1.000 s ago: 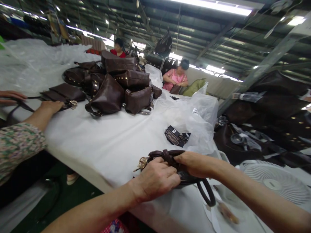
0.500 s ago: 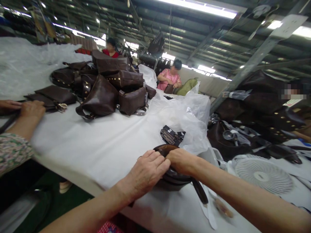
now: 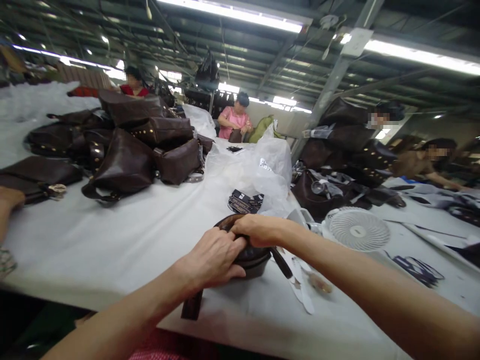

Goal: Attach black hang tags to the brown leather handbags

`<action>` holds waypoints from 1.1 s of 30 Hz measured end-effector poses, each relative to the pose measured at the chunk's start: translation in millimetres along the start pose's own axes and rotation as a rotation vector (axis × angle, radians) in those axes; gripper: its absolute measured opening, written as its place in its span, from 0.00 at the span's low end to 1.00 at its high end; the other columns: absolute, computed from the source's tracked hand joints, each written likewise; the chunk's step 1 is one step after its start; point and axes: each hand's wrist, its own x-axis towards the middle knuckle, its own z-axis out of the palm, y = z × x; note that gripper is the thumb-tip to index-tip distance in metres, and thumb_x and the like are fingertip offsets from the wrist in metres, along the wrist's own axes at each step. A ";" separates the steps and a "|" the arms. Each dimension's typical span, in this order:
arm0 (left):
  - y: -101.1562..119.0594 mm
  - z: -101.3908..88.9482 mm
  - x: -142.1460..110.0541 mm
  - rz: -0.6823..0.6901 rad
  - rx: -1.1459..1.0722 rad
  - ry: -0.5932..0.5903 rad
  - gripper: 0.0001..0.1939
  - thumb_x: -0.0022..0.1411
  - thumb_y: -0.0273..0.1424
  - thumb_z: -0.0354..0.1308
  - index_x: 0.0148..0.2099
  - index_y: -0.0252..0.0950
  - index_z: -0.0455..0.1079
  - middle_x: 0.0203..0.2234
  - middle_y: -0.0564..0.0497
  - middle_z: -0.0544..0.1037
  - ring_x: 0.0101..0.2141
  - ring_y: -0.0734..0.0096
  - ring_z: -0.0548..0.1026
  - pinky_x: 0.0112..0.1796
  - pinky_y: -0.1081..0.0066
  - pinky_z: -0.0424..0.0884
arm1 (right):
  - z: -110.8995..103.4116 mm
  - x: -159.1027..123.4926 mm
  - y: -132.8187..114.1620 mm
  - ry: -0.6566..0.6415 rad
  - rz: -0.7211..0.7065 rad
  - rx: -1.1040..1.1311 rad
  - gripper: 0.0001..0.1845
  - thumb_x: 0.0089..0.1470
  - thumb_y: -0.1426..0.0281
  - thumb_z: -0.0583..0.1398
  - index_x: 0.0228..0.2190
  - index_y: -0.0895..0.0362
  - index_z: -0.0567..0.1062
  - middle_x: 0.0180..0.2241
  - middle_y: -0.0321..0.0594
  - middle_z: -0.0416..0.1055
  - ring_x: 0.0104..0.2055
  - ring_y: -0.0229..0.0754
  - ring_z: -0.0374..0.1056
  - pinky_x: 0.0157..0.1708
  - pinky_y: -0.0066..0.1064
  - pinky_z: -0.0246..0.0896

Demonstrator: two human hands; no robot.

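Two bare hands meet on a coiled dark brown leather strap [image 3: 250,256] lying near the front edge of a white-covered worktop [image 3: 123,240]. The left hand [image 3: 212,257] presses on the coil, fingers curled over its near side. The right hand [image 3: 258,230] grips the coil's top, fingers closed around it. One strap end hangs over the worktop edge. Just beyond lie black tags [image 3: 243,201] and a clear plastic bag [image 3: 258,167]. A pile of brown bags [image 3: 131,145] sits further left, a small white fan [image 3: 358,231] to the right.
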 end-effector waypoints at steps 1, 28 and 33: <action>0.8 -2.6 1.0 0.018 0.002 -0.004 0.21 0.56 0.46 0.63 0.45 0.36 0.71 0.38 0.46 0.77 0.38 0.56 0.75 0.36 0.63 0.68 | -7.0 -14.6 -2.8 0.032 0.036 -0.038 0.16 0.45 0.81 0.59 0.37 0.57 0.77 0.40 0.43 0.76 0.40 0.43 0.71 0.35 0.28 0.58; -4.9 4.1 -3.4 -0.085 -0.470 0.763 0.09 0.62 0.32 0.55 0.44 0.37 0.65 0.41 0.46 0.74 0.43 0.65 0.72 0.44 0.65 0.68 | -35.8 -44.8 -2.7 0.435 0.014 0.136 0.08 0.52 0.73 0.62 0.37 0.59 0.76 0.28 0.36 0.74 0.29 0.35 0.65 0.30 0.25 0.52; -5.2 -2.8 22.4 -0.101 -0.731 0.486 0.18 0.61 0.31 0.53 0.54 0.39 0.61 0.39 0.51 0.76 0.38 0.68 0.74 0.40 0.69 0.69 | -30.5 -52.6 2.0 0.577 0.012 0.327 0.11 0.51 0.72 0.62 0.39 0.59 0.73 0.30 0.35 0.74 0.33 0.36 0.68 0.34 0.26 0.59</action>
